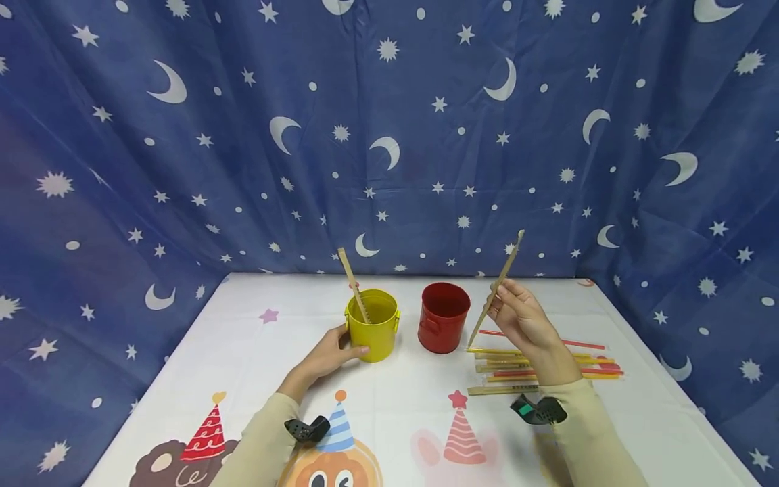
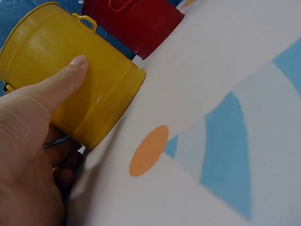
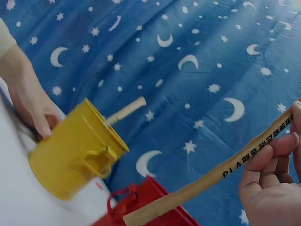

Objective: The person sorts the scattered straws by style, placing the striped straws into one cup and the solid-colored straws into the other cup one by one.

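Observation:
A yellow bucket [image 1: 379, 343] stands upright on the table, gripped low on its left side by my left hand [image 1: 328, 353]. In the left wrist view the thumb [image 2: 70, 77] lies across its wall, and the other fingers go round beneath it. One paper-wrapped straw [image 1: 349, 270] leans inside this bucket. My right hand [image 1: 526, 321] pinches another paper-wrapped straw [image 3: 188, 190] with black print, held at a slant. Its lower end hangs to the right of a red bucket [image 1: 443, 331] and overlaps that bucket in the right wrist view.
Under and beside my right hand lie several straws, among them red straws [image 1: 584, 343], yellow straws [image 1: 596, 361] and brown paper-wrapped ones [image 1: 496, 390]. A white cloth with cartoon prints [image 1: 402, 419] covers the table. Behind it hangs a blue curtain [image 1: 420, 223] with moons and stars.

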Tool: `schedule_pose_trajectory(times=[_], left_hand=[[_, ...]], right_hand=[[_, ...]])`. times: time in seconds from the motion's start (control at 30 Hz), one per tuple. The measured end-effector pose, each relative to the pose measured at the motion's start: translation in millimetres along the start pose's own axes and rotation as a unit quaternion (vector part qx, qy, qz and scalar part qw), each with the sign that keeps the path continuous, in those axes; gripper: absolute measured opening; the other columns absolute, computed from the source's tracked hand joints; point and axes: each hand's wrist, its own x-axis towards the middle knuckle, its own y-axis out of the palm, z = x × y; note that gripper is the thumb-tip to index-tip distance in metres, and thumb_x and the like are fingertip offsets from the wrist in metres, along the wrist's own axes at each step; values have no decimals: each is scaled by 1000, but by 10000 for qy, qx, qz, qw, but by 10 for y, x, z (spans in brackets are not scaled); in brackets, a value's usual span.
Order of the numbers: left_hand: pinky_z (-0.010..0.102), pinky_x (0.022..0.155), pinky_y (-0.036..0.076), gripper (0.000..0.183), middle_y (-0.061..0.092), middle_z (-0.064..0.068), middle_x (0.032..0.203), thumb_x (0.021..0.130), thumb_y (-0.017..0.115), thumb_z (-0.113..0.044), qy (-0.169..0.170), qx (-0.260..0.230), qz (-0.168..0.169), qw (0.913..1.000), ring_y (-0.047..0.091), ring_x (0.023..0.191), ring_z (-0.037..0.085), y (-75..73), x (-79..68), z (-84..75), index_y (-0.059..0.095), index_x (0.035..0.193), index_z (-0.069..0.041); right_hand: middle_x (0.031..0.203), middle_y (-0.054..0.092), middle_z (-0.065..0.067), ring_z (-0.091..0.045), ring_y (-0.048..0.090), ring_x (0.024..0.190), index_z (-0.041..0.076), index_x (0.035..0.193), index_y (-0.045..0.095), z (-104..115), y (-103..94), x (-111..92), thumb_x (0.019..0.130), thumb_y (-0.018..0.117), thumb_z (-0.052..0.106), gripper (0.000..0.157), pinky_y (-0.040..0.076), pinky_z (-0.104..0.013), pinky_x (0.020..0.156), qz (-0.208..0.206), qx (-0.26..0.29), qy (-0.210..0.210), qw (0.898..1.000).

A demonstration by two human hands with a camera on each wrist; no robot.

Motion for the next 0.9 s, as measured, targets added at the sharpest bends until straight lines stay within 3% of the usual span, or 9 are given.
schedule_pose_trajectory(times=[0.4, 0.7, 0.9], left_hand=[[52, 128, 22, 94, 30, 22, 164, 88, 78, -37, 50, 26, -9, 10000, 27, 154, 38, 41, 0, 25, 28, 157, 3], [54, 128, 21, 93, 30, 24, 163, 88, 78, -37, 19, 87, -42, 10000, 27, 154, 40, 22, -6, -26, 30, 156, 5], [53, 128, 20, 93, 31, 22, 164, 88, 77, -39, 37, 172, -40, 9998, 27, 154, 38, 20, -19, -17, 29, 157, 3]], right_hand=[[100, 70, 7, -8, 58, 87, 19, 102, 67, -167, 491, 378, 109, 40, 11, 29, 43, -23, 78, 0, 459, 153, 9988], [93, 68, 9, -8, 52, 80, 21, 97, 66, -294, 681, 666, 108, 47, 15, 23, 41, -23, 79, -631, 556, 317, 9960], [87, 65, 7, -9, 49, 75, 19, 96, 64, -346, 741, 837, 109, 42, 12, 27, 41, -22, 76, -923, 639, 477, 9925]])
